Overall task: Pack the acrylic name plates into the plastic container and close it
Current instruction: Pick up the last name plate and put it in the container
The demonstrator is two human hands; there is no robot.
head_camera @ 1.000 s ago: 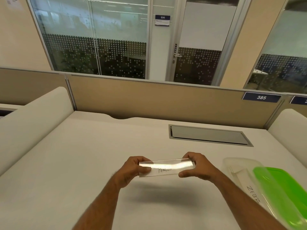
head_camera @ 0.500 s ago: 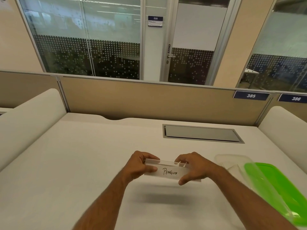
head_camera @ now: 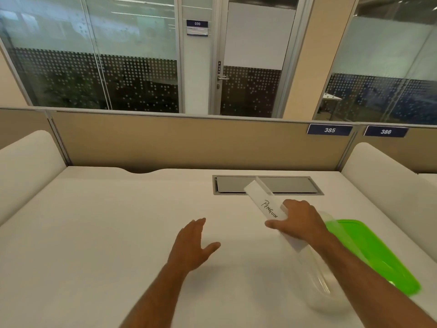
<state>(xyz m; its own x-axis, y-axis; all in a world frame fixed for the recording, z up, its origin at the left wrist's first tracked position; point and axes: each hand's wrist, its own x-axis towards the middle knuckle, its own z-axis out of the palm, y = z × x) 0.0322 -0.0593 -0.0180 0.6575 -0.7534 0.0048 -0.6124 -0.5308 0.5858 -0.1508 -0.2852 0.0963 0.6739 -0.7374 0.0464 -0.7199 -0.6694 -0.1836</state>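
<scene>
Right hand point(head_camera: 299, 222) grips acrylic name plate point(head_camera: 264, 204) marked "PENGUIN", thumb under, fingers over; plate held above the desk, tilted, far end over the grey desk hatch point(head_camera: 290, 184); left hand point(head_camera: 192, 245) empty, fingers spread above white desk point(head_camera: 106, 233); clear plastic container point(head_camera: 322, 287) sits just beneath right forearm, green lid point(head_camera: 369, 252) beside it.

The acrylic name plate point(head_camera: 264, 204) held in the right hand point(head_camera: 300, 221) carries the handwritten word "PENGUIN" in black. Two dark blue tags on the beige partition read "385" point(head_camera: 329, 130) and "386" point(head_camera: 385, 131). A door sign point(head_camera: 197, 27) on the glass wall reads "030"; smaller lines beneath it are too blurred to read. A vertical label point(head_camera: 219, 67) above the door handle seems to say "PUSH".
</scene>
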